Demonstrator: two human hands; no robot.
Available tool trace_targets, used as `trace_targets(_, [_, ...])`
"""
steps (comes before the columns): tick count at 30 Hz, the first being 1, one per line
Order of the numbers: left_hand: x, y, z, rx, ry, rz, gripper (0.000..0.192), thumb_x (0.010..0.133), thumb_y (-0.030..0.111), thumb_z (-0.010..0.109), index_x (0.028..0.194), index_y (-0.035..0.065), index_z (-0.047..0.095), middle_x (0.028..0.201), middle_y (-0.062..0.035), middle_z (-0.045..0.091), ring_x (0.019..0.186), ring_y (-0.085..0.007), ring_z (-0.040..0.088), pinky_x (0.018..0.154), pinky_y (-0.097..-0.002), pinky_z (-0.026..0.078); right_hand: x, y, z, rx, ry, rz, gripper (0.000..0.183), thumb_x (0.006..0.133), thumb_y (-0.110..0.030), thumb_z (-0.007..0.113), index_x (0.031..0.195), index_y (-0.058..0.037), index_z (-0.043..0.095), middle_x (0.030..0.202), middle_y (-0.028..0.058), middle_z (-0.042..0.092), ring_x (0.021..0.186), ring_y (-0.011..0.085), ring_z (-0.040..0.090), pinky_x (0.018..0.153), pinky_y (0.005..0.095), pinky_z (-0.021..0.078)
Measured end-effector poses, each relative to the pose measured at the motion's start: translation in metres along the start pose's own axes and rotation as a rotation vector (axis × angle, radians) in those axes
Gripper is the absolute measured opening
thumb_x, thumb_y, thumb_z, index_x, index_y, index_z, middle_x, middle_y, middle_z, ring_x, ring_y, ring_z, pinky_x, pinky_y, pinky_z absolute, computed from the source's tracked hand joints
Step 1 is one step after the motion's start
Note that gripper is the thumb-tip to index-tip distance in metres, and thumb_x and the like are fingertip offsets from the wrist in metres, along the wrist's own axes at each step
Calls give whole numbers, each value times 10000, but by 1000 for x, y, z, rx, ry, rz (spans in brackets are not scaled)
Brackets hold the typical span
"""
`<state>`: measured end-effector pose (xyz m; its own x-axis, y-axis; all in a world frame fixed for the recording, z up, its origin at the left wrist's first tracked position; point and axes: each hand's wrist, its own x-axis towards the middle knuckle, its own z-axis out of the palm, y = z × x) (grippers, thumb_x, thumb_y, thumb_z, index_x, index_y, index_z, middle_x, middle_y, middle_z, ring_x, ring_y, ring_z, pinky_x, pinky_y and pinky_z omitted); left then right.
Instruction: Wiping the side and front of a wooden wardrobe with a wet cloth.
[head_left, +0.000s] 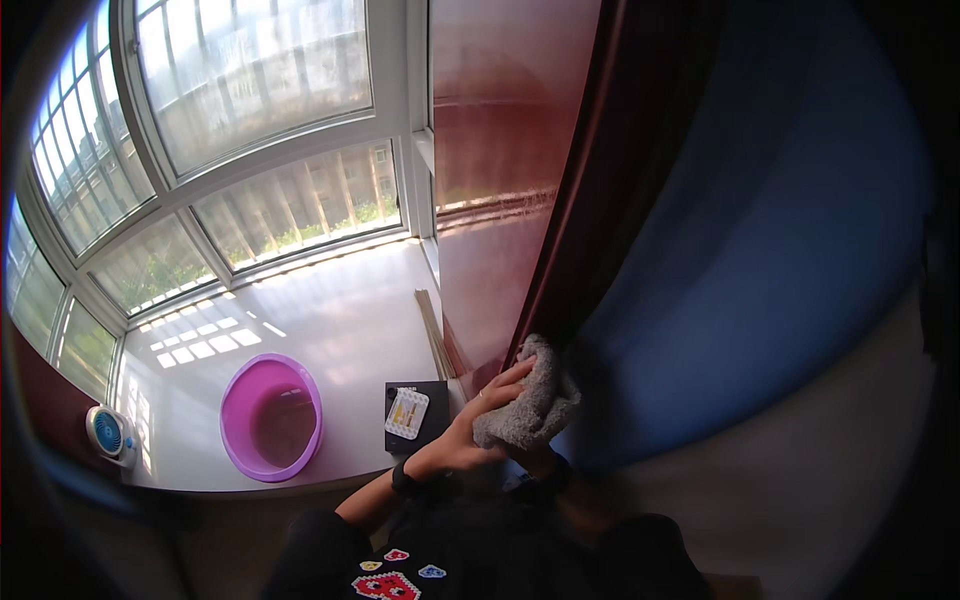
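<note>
A bunched grey terry cloth (521, 416) is between my two hands. My left hand (480, 416) grips it from the left side, with the fingers stretched along its upper edge and a ring showing on one of them. Below the cloth, my right hand (534, 454) supports it from underneath; most of its fingers are hidden by the folds. The cloth's upper end lies by the lower end of the dark red frame edge (551, 247), next to a glossy red panel (491, 225); whether it touches the edge I cannot tell.
On the white sill (352, 330), a pink plastic basin (232, 420) holds murky water. A black box (435, 420) with a patterned card or case (407, 414) on top sits beside my left forearm. Thin sticks (435, 330) lean near the panel. A small fan (109, 431) stands far left, below barred windows (262, 67).
</note>
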<state>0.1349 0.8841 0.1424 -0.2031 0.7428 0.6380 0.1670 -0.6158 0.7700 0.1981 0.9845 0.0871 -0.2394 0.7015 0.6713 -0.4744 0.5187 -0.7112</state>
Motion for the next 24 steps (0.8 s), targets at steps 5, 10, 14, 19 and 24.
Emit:
trace_targets(5, [14,26,-6,374,-39,77,773,741,560,623,1333,110,411,1421,-207,226,1337,-366,193,1042,-472,257,51,-28,8,-91,179,-230,521,867,-169,525,1292,36,303,1282,221,386,1156,310,422,972,414,333])
trace_targets(10, [14,21,-53,415,522,68,646,922,531,303,933,-12,652,1181,-182,502,1097,-254,477,801,-329,426,113,-68,6,-240,358,-506,557,872,-166,524,1314,39,254,1277,225,382,1154,297,419,972,412,331])
trace_targets(14, [-68,2,-104,564,621,-232,448,964,316,358,874,-4,659,1059,-128,590,929,-185,557,738,-283,441,145,-55,33,-644,6,-502,765,821,-298,631,1372,20,205,1385,248,260,1272,368,290,1027,474,264])
trace_targets(19, [-168,-76,-133,445,456,-739,350,946,247,429,882,-15,651,968,-110,624,874,-162,579,723,-269,451,130,-33,44,-462,-1,-754,844,778,-332,682,1357,26,183,1377,231,231,1248,355,298,1001,465,300])
trace_targets(24, [-256,-140,-136,464,631,-1065,287,917,238,484,964,-6,628,922,-121,643,855,-186,610,736,-292,469,27,62,2,-517,-296,-557,277,783,-129,682,1013,8,609,915,122,621,820,225,606,763,345,497])
